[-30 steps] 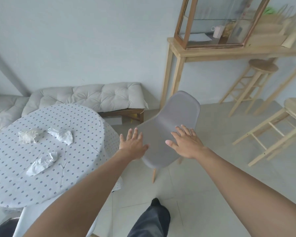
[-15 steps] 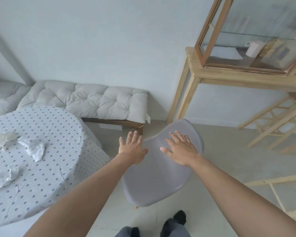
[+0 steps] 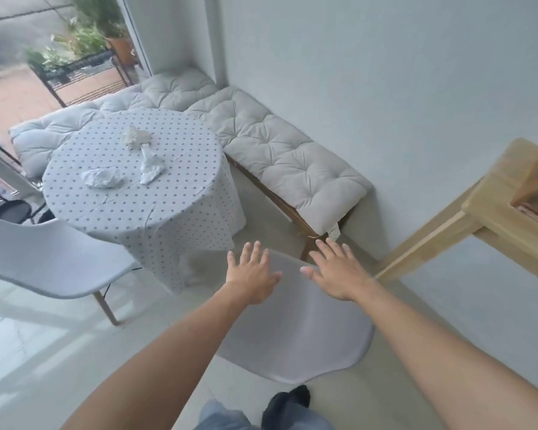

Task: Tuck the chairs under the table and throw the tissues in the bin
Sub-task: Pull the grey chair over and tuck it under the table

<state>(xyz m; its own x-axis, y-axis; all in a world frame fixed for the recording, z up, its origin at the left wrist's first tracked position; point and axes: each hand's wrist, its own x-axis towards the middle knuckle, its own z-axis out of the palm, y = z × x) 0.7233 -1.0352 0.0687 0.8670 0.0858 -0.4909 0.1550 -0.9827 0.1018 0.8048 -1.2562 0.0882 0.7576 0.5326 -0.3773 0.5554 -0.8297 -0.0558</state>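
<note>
Reaching out, the left hand (image 3: 251, 276) and right hand (image 3: 339, 273) spread flat, fingers apart, over the grey chair (image 3: 295, 330) below them, clamped on nothing. Its backrest top points toward the desk (image 3: 156, 209). 3 tissues (image 3: 101, 178) lie on the desk. A white chair (image 3: 44, 259) stands left, untucked.

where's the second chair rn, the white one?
In the head view the white chair sits at the left edge, beside the round table and not tucked under it, left of the grey chair under both hands.
</note>
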